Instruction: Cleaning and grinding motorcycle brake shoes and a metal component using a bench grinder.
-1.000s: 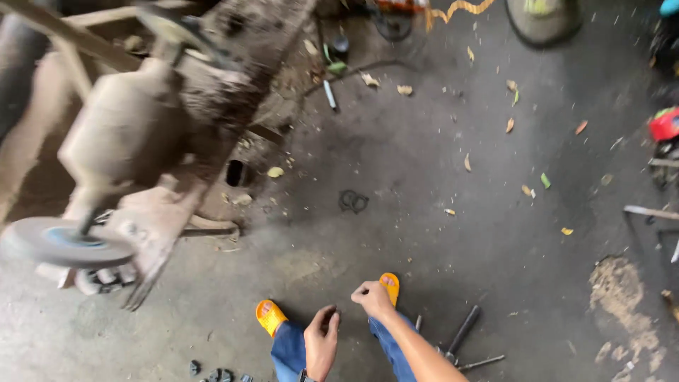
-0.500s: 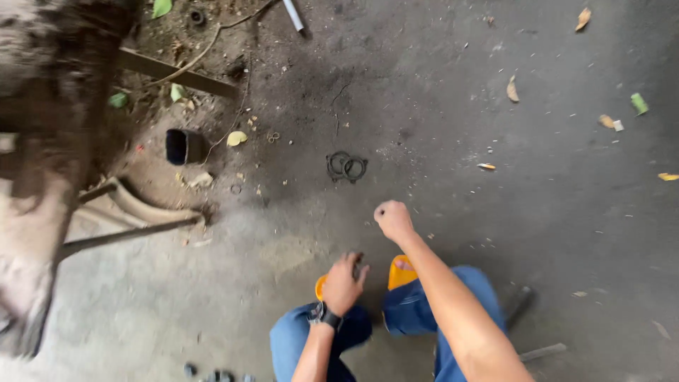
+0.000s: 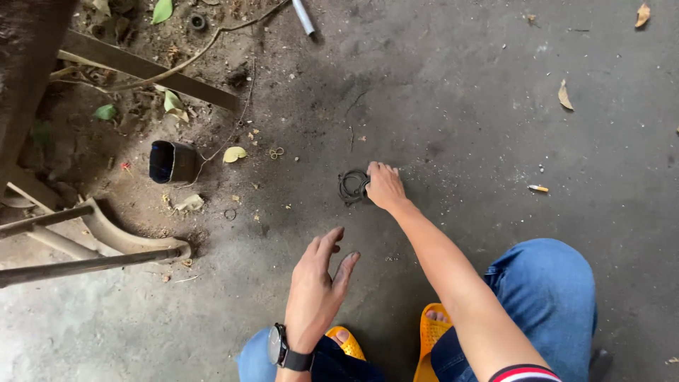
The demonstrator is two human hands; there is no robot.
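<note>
I see the right hand (image 3: 384,187) stretched forward and down to the concrete floor (image 3: 495,106), fingers curled narrow over the edge of a small bundle of dark rings (image 3: 351,186). The fingertips touch the right side of the bundle; whether the rings are lifted or only touched, I cannot tell. The rings lie flat on the floor, ahead of the knees and near the middle of the view.

The left hand (image 3: 318,286) hovers lower in the view, held wide with fingers spread and empty, well apart from the rings. A black wristwatch (image 3: 278,346) sits on that wrist.

Below the hands I note two orange sandals (image 3: 431,332) and blue jeans (image 3: 552,290) on bent knees.

To the left, on dirt-covered ground, a short dark tube section (image 3: 171,161) lies on its side, open end showing. A yellow leaf (image 3: 234,153) lies just beside it. Rusty metal bars (image 3: 85,265) run in from the left edge. A cigarette butt (image 3: 538,188) lies on the floor to the right of the right hand, well apart from it. A dry leaf (image 3: 564,95) lies farther up.
</note>
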